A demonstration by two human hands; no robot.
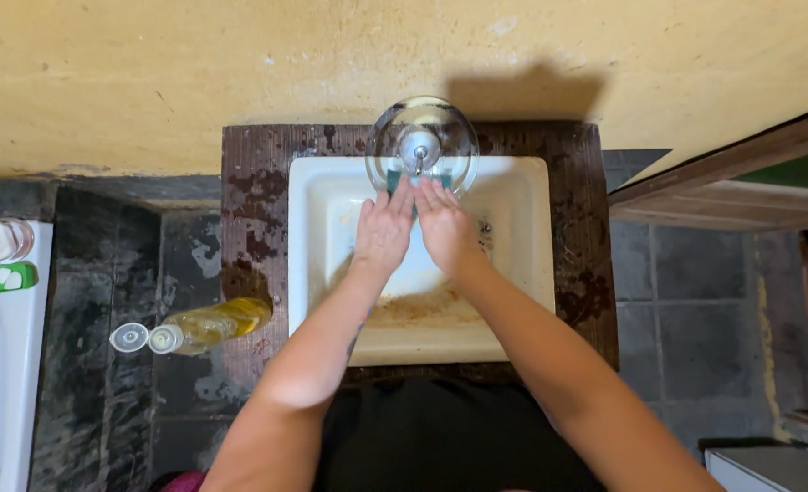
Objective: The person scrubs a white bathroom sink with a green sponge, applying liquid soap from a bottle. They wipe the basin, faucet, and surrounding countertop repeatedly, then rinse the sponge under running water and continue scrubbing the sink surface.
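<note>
Both of my hands reach over a white square sink set in a dark brown counter. My left hand and my right hand lie side by side with fingers pointing at the far end of the sink. Together their fingertips press a small green sponge against a clear glass lid with a metal knob in its middle. The lid leans at the back rim of the sink under the yellow wall. Most of the sponge is hidden by my fingers.
A bottle of yellow liquid lies on its side at the counter's left edge, its cap off beside it. A white surface at the far left bears a clear jar and a green object. Dark floor tiles surround the counter.
</note>
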